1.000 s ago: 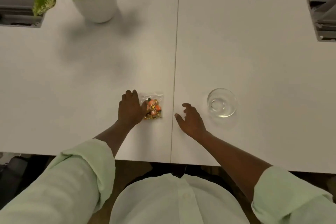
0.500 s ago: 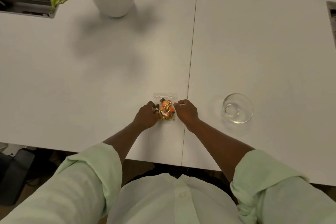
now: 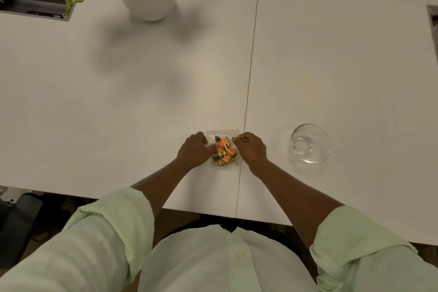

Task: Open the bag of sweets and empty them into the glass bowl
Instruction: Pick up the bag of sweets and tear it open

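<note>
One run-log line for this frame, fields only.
stage: gripping bag | left hand: on bag of sweets | right hand: on bag | bag: shut, on table | glass bowl: empty, right of bag

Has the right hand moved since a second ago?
Yes. The right hand crossed the table seam leftward; its fingers now reach the bag of sweets.

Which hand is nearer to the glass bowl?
Right. The right hand grips the bag of sweets on the side facing the glass bowl; the left hand grips the bag's far side.
</note>
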Motion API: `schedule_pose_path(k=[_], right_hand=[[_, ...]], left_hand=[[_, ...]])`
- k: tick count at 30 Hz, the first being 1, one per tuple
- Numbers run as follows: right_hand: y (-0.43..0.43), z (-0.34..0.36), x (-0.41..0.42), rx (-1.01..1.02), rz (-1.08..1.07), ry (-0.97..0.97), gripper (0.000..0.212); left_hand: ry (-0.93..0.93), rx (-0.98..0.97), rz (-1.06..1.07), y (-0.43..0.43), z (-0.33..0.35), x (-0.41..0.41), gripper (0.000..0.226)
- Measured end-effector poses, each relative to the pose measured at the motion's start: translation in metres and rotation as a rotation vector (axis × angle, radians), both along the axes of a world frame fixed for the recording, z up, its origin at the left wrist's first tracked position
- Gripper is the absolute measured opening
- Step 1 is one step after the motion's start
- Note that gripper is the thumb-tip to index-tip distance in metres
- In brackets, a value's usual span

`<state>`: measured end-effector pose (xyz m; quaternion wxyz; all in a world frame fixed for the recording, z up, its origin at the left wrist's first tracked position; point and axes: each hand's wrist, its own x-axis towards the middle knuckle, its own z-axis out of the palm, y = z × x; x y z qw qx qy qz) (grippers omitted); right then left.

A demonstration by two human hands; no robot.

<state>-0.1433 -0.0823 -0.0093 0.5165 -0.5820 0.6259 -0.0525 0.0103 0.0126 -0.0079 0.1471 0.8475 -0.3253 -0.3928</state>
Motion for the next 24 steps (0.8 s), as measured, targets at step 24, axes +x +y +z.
schedule_pose_path(k=[24], right_hand=[[-0.028, 0.042, -0.087, -0.242, 0.113, -0.026, 0.017]], left_hand=[[0.251, -0.217, -0.022, -0.064, 0.040, -0.072, 0.008]])
